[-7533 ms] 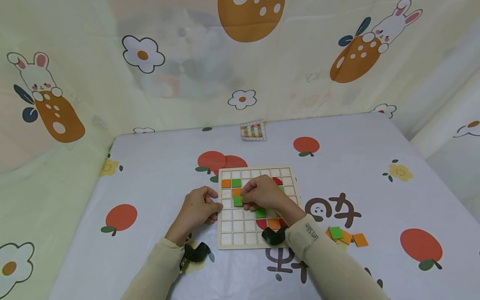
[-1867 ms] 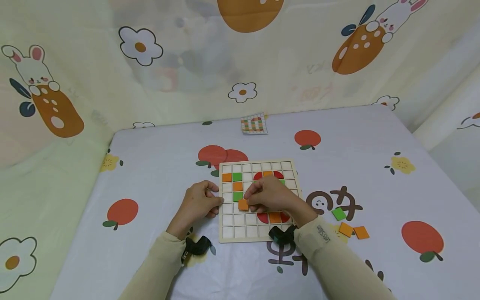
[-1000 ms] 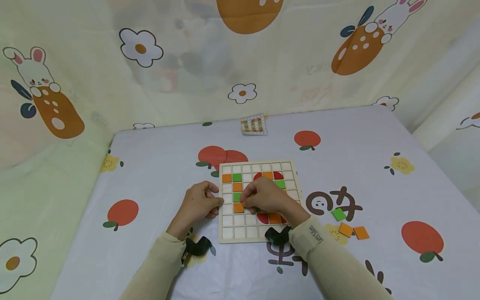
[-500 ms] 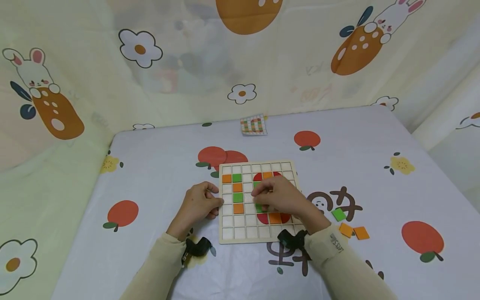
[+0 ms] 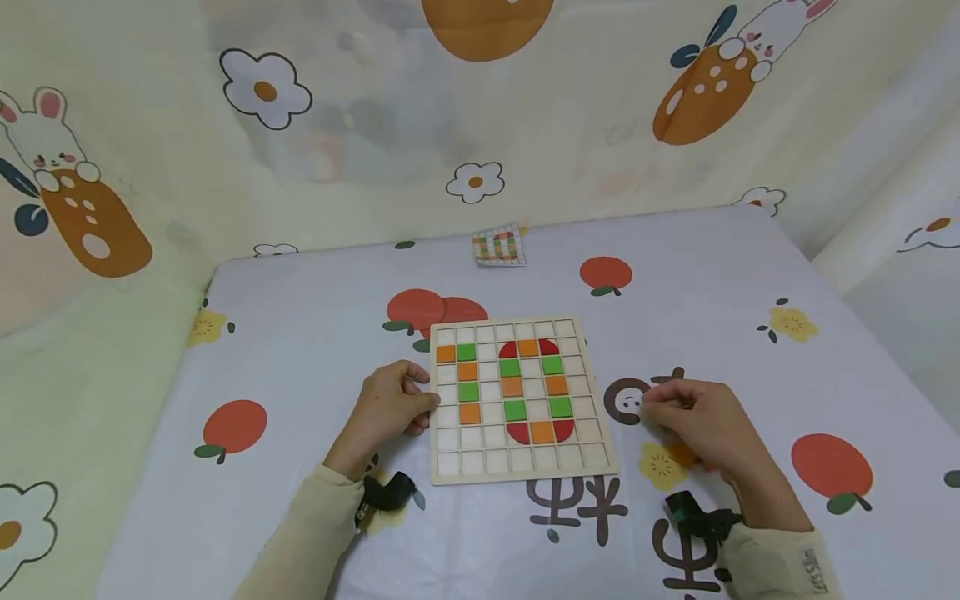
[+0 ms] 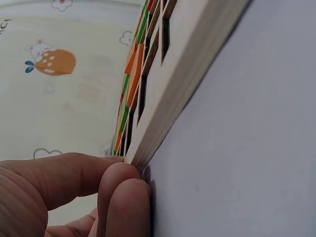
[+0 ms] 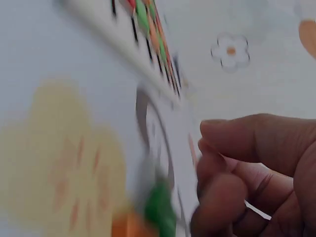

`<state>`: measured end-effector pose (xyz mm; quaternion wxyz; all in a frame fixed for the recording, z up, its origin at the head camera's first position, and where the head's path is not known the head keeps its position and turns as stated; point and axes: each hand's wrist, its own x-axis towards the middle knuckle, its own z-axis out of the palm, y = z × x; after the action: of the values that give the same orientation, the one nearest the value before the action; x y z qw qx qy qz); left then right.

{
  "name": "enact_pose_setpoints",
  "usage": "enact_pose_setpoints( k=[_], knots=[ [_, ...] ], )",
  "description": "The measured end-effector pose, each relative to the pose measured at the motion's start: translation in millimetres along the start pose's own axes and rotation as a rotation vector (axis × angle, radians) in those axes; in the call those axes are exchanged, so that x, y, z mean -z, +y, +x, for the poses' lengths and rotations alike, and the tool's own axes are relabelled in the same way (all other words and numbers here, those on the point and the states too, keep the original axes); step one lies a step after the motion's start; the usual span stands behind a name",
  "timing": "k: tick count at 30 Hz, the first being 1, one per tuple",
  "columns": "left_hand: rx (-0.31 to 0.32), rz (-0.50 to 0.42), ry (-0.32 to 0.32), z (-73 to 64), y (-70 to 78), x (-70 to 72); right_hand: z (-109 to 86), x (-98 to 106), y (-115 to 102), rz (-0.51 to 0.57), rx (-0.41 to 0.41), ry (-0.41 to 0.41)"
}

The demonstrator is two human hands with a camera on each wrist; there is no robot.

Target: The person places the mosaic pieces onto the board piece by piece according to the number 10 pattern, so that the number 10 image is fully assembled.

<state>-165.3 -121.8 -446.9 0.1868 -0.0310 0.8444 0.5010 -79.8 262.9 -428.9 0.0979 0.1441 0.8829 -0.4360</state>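
A wooden grid board (image 5: 459,468) lies on the table. On its left is a short orange tile (image 5: 446,354) and a column of alternating green and orange tiles, ending in a lower orange tile (image 5: 469,413). Right of it stands an oval of orange, green and rounded red pieces. My left hand (image 5: 382,412) pinches the board's left edge, thumb and fingertips at the rim in the left wrist view. My right hand (image 5: 705,425) hovers right of the board, fingers loosely curled and holding nothing. Below it, a blurred green tile (image 7: 160,210) and orange tile (image 7: 131,226) show.
A small pattern card (image 5: 498,247) with a coloured grid lies at the table's back edge. A printed cloth (image 5: 315,325) covers the table, and a patterned curtain (image 5: 375,192) hangs behind it.
An orange tile was set into the left column under the green one. My right hand then left the board and moved right to the loose tiles. The left hand stayed put.
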Motion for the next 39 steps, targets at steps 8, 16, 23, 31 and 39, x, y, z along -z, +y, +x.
enact_pose_setpoints(
  k=[8,16,23,31,39],
  knots=[
    [0.005,0.011,0.011,-1.1,1.3,4.3,-8.1,16,21,-0.067,-0.053,0.073],
    [-0.006,0.002,0.013,-1.9,1.0,4.0,-7.4,6,12,-0.147,-0.109,0.086],
    [-0.020,-0.002,0.009,-1.5,-0.2,2.4,-8.8,2,8,-0.141,-0.096,0.091],
    [-0.024,-0.016,0.023,-3.3,-0.2,0.9,-7.8,-4,3,-0.099,-0.001,0.128],
    [-0.015,0.005,0.024,-0.6,-0.4,-0.7,-0.8,-34,-27,0.093,0.108,-0.019]
  ],
)
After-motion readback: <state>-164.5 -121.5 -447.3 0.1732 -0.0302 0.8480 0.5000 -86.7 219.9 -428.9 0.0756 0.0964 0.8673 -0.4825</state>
